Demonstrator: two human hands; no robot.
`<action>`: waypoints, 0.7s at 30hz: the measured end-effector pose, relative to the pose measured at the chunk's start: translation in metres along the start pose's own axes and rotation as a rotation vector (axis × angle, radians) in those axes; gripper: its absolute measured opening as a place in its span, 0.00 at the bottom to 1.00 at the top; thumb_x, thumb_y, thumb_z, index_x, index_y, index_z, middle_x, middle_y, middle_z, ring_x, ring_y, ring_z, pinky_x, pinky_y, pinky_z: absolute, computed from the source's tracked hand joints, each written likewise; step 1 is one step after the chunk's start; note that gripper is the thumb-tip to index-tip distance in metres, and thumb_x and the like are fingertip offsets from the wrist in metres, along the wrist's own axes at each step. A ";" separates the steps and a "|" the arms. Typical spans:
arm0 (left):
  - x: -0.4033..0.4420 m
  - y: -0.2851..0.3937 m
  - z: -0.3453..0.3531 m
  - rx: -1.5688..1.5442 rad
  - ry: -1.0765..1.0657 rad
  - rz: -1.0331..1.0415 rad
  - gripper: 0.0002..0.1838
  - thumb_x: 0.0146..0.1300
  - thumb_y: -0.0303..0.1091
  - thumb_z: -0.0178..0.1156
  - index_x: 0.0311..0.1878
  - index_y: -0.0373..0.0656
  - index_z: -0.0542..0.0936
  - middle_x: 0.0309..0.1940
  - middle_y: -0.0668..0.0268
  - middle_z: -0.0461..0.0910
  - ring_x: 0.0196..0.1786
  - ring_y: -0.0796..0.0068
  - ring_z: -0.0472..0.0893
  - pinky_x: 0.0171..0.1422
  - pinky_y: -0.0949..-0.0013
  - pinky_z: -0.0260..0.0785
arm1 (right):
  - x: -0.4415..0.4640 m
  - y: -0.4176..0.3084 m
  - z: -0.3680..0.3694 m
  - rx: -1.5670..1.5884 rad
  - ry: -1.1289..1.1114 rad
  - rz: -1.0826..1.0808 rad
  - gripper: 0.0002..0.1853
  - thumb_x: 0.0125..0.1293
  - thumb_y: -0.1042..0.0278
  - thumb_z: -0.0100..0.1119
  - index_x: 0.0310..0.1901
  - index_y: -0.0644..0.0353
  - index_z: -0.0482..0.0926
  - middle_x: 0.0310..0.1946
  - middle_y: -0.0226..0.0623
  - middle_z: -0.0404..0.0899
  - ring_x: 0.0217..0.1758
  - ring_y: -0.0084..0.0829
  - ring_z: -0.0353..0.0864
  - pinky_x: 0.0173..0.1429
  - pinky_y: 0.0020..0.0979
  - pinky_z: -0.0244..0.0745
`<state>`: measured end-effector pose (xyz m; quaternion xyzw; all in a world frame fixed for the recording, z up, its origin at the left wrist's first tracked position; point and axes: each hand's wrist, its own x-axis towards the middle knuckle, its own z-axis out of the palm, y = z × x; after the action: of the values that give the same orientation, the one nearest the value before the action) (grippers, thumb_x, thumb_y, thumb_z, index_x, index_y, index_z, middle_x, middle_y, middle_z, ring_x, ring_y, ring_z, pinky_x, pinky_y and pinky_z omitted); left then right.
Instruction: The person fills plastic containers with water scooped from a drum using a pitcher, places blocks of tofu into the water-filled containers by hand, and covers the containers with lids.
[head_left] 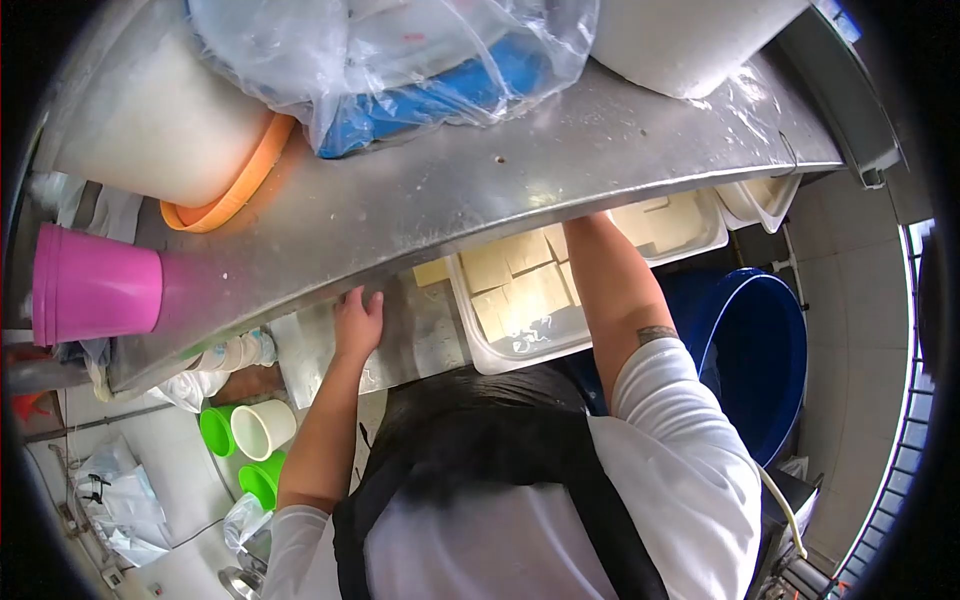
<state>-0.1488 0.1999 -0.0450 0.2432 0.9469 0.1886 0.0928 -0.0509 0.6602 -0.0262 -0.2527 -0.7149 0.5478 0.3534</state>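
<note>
My left hand (358, 322) is over the lower metal surface (420, 335), close to the upper shelf's edge. Its fingers are apart and nothing shows in them. My right forearm (618, 280) reaches across a white tray (530, 358) and in under the shelf, which hides my right hand. Inside the tray lie several pale cream blocks (535, 295) that look like tofu, some in liquid. A small yellowish piece (431, 271) sits just left of the tray. Farther right is another white tray (715, 240) with pale contents.
The steel shelf (420, 220) overhangs the trays. On it stand a pink bucket (100, 285), a white bucket with an orange rim (235, 190) and a plastic bag (400, 70). A large blue barrel (750, 360) is at right; green tubs (217, 430) are at lower left.
</note>
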 end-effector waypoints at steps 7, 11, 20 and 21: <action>-0.034 -0.003 -0.024 0.217 -0.259 0.077 0.55 0.63 0.66 0.68 0.85 0.50 0.55 0.84 0.37 0.43 0.85 0.31 0.45 0.84 0.32 0.44 | -0.001 0.003 0.004 -0.234 -0.034 -0.068 0.15 0.66 0.75 0.64 0.53 0.66 0.80 0.46 0.49 0.84 0.51 0.50 0.83 0.55 0.47 0.79; -0.040 -0.002 -0.030 0.300 -0.350 0.069 0.62 0.57 0.74 0.67 0.87 0.53 0.52 0.86 0.38 0.36 0.86 0.30 0.37 0.85 0.29 0.36 | -0.005 -0.001 0.017 -0.381 -0.025 -0.124 0.15 0.66 0.75 0.63 0.53 0.66 0.81 0.46 0.50 0.84 0.50 0.52 0.83 0.54 0.48 0.79; -0.046 -0.024 -0.032 0.278 -0.338 0.153 0.63 0.57 0.75 0.67 0.87 0.52 0.50 0.85 0.36 0.35 0.86 0.30 0.36 0.85 0.29 0.35 | -0.106 -0.083 0.078 -0.665 -0.022 -0.631 0.14 0.65 0.76 0.62 0.53 0.66 0.81 0.45 0.54 0.84 0.50 0.56 0.83 0.54 0.50 0.79; -0.047 -0.022 -0.032 0.289 -0.337 0.147 0.63 0.58 0.75 0.66 0.87 0.52 0.50 0.85 0.36 0.35 0.86 0.30 0.36 0.85 0.29 0.36 | -0.142 -0.096 0.101 -0.473 -0.085 -0.452 0.14 0.65 0.76 0.59 0.52 0.65 0.81 0.44 0.61 0.83 0.49 0.64 0.81 0.51 0.54 0.78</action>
<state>-0.1260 0.1481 -0.0204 0.3502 0.9150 0.0141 0.2000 -0.0394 0.4667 0.0182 -0.1397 -0.8745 0.2843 0.3674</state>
